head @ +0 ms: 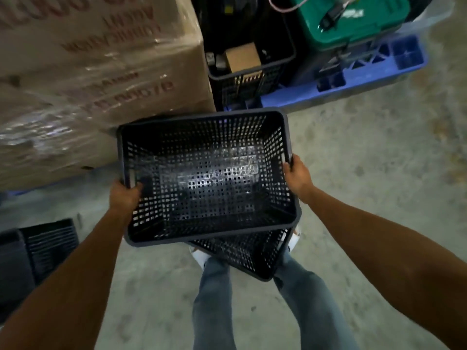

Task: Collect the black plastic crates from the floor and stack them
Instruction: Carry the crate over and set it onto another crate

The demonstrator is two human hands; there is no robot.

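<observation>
I hold an empty black perforated plastic crate in front of me, above the floor. My left hand grips its left rim, fingers curled inside. My right hand grips the right rim. A second black crate sits skewed directly beneath it, only its lower right corner showing by my legs. A stack of black crates stands on the floor at the lower left.
A large shrink-wrapped cardboard box fills the upper left. Ahead stands another black crate holding small boxes, beside a green bin on a blue pallet. Bare concrete floor lies to the right.
</observation>
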